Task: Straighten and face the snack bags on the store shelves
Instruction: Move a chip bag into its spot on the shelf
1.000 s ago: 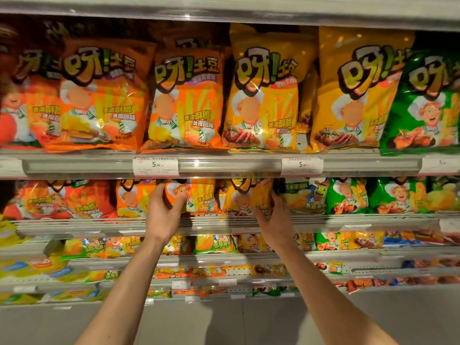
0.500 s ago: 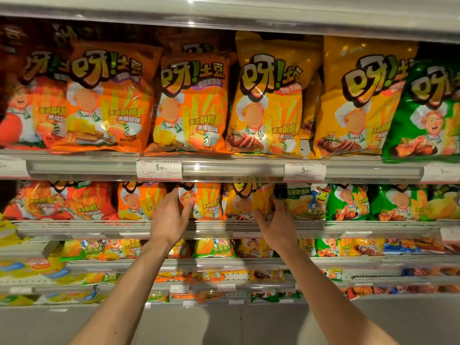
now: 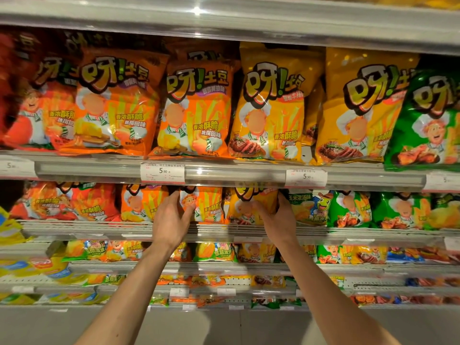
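Two bare hands reach up to the second shelf (image 3: 224,231) of a store snack display, arms stretched forward from the bottom of the view. The left hand (image 3: 171,220) curls its fingers round the left edge of an orange snack bag (image 3: 207,204) and its thumb presses the front of that bag near its lower left corner. The right hand (image 3: 280,217) grips a yellow snack bag (image 3: 249,207) just beside it, fingers wrapped round the bag's right edge and the thumb laid across its front. Both bags stand upright on the second shelf, side by side, faces outward, their tops hidden behind the price rail (image 3: 224,173) of the shelf above. To the right of the yellow bag stand a bag with a cartoon frog (image 3: 311,207) and then green bags (image 3: 348,210); to the left of the orange bag are another orange bag (image 3: 142,202) and red ones (image 3: 62,202). On the top shelf sits a row of larger bags (orange (image 3: 117,103), yellow (image 3: 271,108) and, at far right, green (image 3: 428,120)), all facing forward, some leaning slightly. White price tags (image 3: 163,172) reading 5.90 are clipped to the rail. Lower shelves hold smaller, blurred packets (image 3: 216,252).
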`<state>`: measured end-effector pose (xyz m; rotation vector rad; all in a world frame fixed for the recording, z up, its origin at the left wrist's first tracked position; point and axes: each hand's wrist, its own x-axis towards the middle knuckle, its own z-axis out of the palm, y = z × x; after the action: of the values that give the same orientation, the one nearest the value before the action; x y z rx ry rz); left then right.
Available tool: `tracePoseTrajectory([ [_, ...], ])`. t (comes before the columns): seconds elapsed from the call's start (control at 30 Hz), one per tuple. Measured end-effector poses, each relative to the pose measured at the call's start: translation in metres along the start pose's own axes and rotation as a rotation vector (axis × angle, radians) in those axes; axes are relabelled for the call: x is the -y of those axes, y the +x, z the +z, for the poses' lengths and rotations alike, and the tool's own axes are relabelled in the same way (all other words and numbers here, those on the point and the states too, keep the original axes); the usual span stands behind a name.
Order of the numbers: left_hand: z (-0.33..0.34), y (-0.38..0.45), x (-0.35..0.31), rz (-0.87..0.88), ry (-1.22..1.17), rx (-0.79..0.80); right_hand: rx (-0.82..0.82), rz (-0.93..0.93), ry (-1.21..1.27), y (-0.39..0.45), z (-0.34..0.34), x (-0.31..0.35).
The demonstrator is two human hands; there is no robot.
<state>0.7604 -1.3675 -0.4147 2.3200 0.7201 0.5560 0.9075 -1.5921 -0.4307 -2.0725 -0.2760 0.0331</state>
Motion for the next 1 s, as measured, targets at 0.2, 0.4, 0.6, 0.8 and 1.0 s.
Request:
tracePoseTrajectory([
  [0.2,-0.001,0.0,0.0,-0.039,-0.019,0.009,-0.017,-0.003,0.125,0.001,-0.001,0.0],
  [0.4,-0.004,0.003,0.004,-0.043,-0.028,0.042,-0.02,-0.02,0.19,0.009,-0.009,0.005],
  [0.6,-0.001,0.003,0.006,-0.044,-0.002,-0.01,-0.037,0.008,0.262,0.01,-0.014,0.002],
  [0.8,0.006,0.003,0.002,-0.056,0.005,0.029,-0.056,0.032,0.325,0.009,-0.01,0.014],
  [1.0,0.005,0.005,0.004,-0.062,-0.031,0.055,0.086,0.106,0.267,-0.001,-0.006,0.013],
])
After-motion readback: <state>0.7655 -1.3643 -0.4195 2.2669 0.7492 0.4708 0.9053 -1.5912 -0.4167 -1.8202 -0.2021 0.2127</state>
